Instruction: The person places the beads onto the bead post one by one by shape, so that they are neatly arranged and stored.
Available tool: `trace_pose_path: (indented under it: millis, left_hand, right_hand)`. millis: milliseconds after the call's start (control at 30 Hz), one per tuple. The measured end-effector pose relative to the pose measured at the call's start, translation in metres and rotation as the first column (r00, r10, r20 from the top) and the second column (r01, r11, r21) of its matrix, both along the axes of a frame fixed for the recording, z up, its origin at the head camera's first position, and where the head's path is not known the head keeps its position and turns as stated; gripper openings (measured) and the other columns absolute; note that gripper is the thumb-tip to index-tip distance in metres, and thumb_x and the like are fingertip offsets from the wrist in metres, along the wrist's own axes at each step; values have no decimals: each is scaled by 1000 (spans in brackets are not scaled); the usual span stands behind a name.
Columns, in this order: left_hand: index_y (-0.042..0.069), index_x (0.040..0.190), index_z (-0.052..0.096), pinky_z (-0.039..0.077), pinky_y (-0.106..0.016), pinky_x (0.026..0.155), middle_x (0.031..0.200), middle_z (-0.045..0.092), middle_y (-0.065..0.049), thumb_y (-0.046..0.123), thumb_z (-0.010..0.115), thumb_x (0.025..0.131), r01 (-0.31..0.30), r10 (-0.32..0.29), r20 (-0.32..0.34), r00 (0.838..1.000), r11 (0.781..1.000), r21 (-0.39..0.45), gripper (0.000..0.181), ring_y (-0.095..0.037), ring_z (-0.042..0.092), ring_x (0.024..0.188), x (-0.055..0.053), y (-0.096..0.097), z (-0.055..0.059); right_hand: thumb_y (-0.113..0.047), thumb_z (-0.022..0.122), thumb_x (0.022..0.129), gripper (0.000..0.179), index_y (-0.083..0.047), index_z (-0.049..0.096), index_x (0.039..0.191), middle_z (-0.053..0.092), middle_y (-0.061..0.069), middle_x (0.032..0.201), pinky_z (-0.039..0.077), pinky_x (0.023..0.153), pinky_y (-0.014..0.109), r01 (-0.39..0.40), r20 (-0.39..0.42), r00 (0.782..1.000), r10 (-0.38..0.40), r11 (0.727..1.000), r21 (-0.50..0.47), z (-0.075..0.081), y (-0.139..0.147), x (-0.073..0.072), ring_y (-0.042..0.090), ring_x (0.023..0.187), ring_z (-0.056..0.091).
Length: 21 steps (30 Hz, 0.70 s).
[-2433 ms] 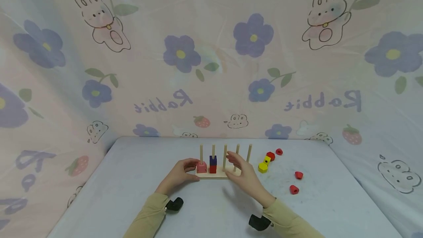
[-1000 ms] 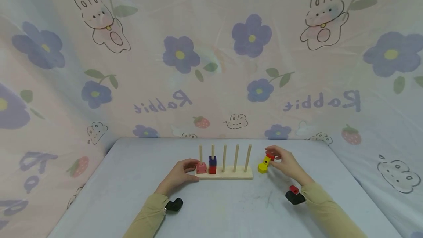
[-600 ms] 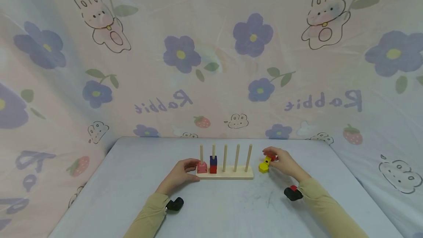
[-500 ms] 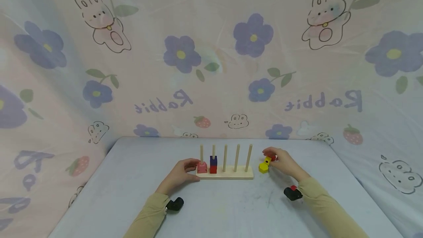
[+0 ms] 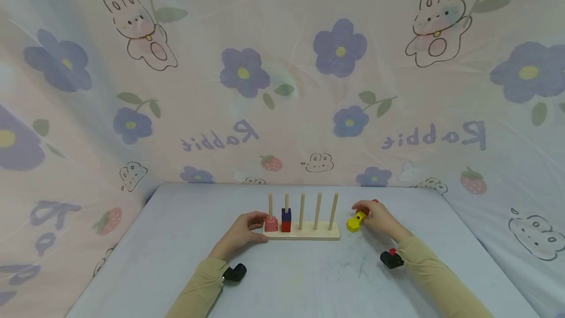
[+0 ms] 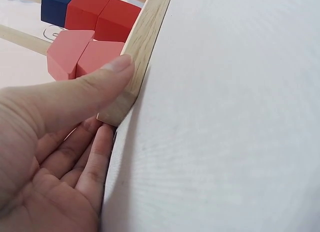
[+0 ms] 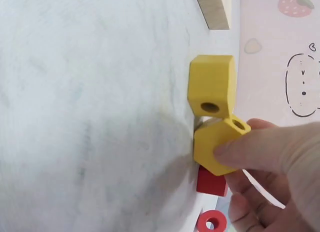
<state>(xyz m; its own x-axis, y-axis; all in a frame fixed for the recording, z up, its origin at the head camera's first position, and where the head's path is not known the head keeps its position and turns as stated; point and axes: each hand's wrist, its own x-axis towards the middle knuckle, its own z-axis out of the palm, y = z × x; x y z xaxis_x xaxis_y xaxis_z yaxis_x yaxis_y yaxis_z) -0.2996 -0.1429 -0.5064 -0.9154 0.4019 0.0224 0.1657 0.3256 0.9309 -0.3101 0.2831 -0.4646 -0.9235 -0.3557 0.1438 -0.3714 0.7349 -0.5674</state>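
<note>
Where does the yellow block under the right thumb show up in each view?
Head: yellow block low, right of centre, by the right hand.
Left wrist: not in it.
Right wrist: right of centre, just below the second yellow block.
Shared landmark: wooden base, in all three.

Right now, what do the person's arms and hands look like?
Both sleeves are tan and wrinkled. A black gadget sits at each wrist. The left hand and right hand are bare: no gloves, no rings showing on the fingers.
</note>
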Motion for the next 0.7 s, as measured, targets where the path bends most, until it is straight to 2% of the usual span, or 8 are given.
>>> trace_pose_path:
  millis: [167, 333, 467, 700]
  left_hand:
    - [6, 129, 56, 47, -38, 98, 127, 56, -12, 7, 84, 71, 1, -1, 5, 1000, 1000, 10, 64, -31, 54, 117, 0, 1, 0]
    - [7, 129, 55, 48, -36, 97, 126, 56, -11, 7, 83, 72, -8, 8, 19, 1000, 1000, 9, 64, -28, 55, 116, 0, 0, 1]
    - [8, 130, 55, 48, -37, 97, 127, 56, -11, 8, 83, 72, -5, 5, 15, 1000, 1000, 2, 64, -28, 55, 116, 0, 0, 1]
    - [7, 131, 54, 47, -37, 97, 127, 55, -11, 8, 83, 73, -3, 3, 7, 1000, 1000, -2, 65, -28, 55, 117, 1, 1, 0]
  right_hand:
    - [14, 67, 76, 30, 2, 66, 103, 67, 9, 98, 52, 83, 49, -11, -41, 999, 11, 1000, 18, -3, 7, 1, 29, 90, 59]
    - [5, 70, 80, 26, -2, 68, 105, 65, 5, 99, 51, 76, 42, 31, -54, 998, -32, 999, -16, 1, 12, 7, 27, 91, 58]
    - [1, 70, 83, 25, -4, 67, 108, 66, 4, 101, 50, 71, 34, 63, -54, 996, -67, 996, -64, 13, 11, 15, 25, 92, 57]
    - [-2, 70, 86, 29, -4, 63, 114, 64, 10, 108, 54, 81, 39, 58, -106, 991, -75, 986, -154, 47, 3, 25, 26, 94, 58]
